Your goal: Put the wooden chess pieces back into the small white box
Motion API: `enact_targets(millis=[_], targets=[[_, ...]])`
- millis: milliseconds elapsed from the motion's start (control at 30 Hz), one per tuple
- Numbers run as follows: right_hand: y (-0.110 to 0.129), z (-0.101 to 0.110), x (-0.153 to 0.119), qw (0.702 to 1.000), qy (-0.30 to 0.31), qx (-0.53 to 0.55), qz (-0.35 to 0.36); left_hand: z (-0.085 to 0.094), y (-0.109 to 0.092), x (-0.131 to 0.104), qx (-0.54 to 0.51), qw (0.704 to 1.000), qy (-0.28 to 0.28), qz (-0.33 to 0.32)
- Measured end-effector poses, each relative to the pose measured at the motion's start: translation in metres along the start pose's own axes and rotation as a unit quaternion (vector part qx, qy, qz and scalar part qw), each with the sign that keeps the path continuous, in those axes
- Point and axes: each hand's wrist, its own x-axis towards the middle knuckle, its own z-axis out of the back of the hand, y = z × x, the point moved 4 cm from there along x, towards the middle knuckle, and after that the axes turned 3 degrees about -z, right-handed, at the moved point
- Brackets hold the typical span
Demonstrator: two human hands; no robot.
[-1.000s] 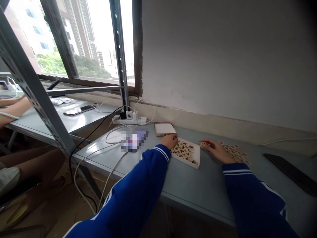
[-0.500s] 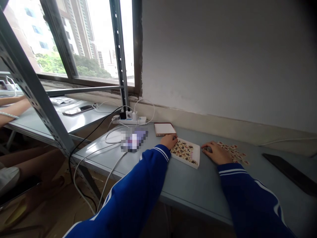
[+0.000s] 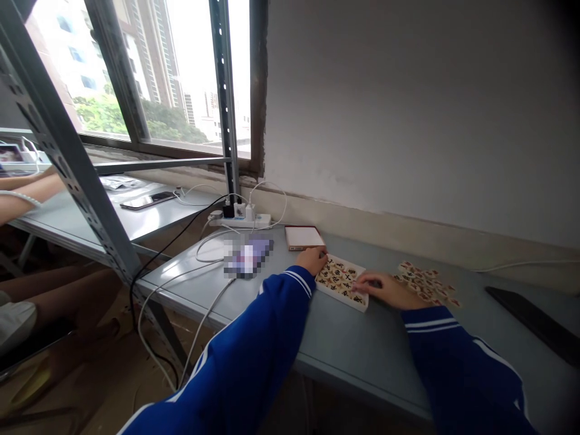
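A shallow white box (image 3: pixel 338 298) lies on the desk, holding several round Chinese chess pieces (image 3: pixel 336 273) with black characters, set in rows. At its far left corner, my left hand (image 3: pixel 313 260) is closed on the box's edge, fingers curled. My right hand (image 3: pixel 378 287) reaches in over the box's right side. Its thumb and fingertips come together low over the pieces there, and whatever is between them is hidden. Right of that hand, a loose heap of pieces with red characters (image 3: pixel 426 283) is spread on the desk.
Behind my left hand lies a red-edged box lid (image 3: pixel 305 237). A blurred purple phone (image 3: pixel 254 257), white cables and a power strip (image 3: pixel 244 221) are to the left. A black flat object (image 3: pixel 530 320) lies at right. Another person's arm (image 3: pixel 34 196) rests beyond the metal post (image 3: pixel 77 163).
My right hand has moved left from beside the box to over its right side, fingertips now at the pieces. My left hand stays at the box. The view has shifted slightly.
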Motion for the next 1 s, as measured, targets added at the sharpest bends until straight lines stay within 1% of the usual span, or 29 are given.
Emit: enact_targets(millis=[67,200,400,567,733,867,933,1000], targets=[[0.007,-0.006,-0.002,0.998,0.049,0.046,0.012,-0.001,0.001,0.000,-0.002,1.000,0.000,0.001],[0.011,-0.007,-0.006,0.992,0.080,0.094,0.030,-0.002,0.004,0.002,-0.001,1.000,0.002,0.000],[0.012,-0.007,-0.005,0.989,0.115,0.096,0.020,-0.003,0.006,0.002,-0.001,1.000,0.004,0.004],[0.012,-0.007,-0.006,0.987,0.142,0.078,-0.014,-0.004,0.007,0.003,-0.003,1.000,-0.002,-0.001],[0.012,-0.006,-0.007,0.986,0.136,0.092,-0.011,-0.004,0.007,0.004,-0.002,1.000,-0.003,0.001],[0.005,-0.007,-0.003,0.989,0.108,0.100,-0.029,-0.003,0.006,0.003,-0.010,1.000,0.002,0.003],[-0.003,-0.005,0.000,0.988,0.074,0.131,-0.036,-0.002,0.005,0.002,-0.010,1.000,0.002,0.002],[-0.016,0.001,0.004,0.985,0.010,0.163,-0.051,-0.002,0.005,0.002,-0.006,1.000,0.001,0.003]])
